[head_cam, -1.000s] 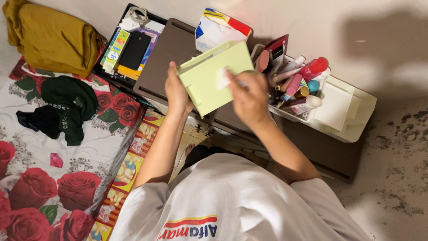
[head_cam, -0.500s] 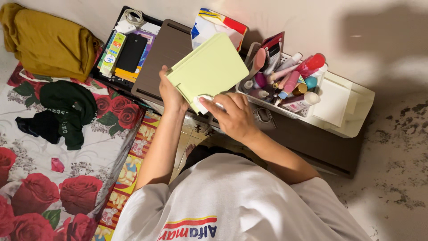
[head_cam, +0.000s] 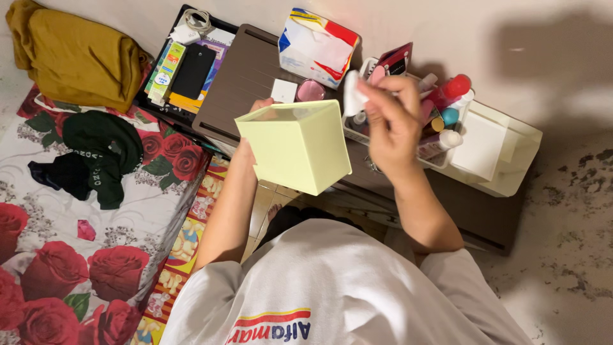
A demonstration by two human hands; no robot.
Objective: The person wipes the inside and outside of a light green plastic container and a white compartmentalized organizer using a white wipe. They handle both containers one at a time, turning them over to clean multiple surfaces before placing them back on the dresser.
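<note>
The dark brown low table (head_cam: pixel 242 89) is in front of me, and on it the white organiser tray (head_cam: pixel 504 172) packed with bottles and tubes sits to the right. Nearer me, I hold the pale green box (head_cam: pixel 297 148) up over the table's front edge, tilted with its open mouth facing away and up. My left hand (head_cam: pixel 246 150) is clamped on its far left wall, fingers hooked over the rim. My right hand (head_cam: pixel 393 124) is raised just beside the box, above the tray, with thumb and fingertips pinched shut on a small white wad (head_cam: pixel 352 94). It looks like a folded tissue or wipe, though I can't be sure from here. To do this well I should keep the box steady by its wall, keep the mouth turned toward my right hand, and hold the wad firmly but lightly so it stays flat against the surface.
</note>
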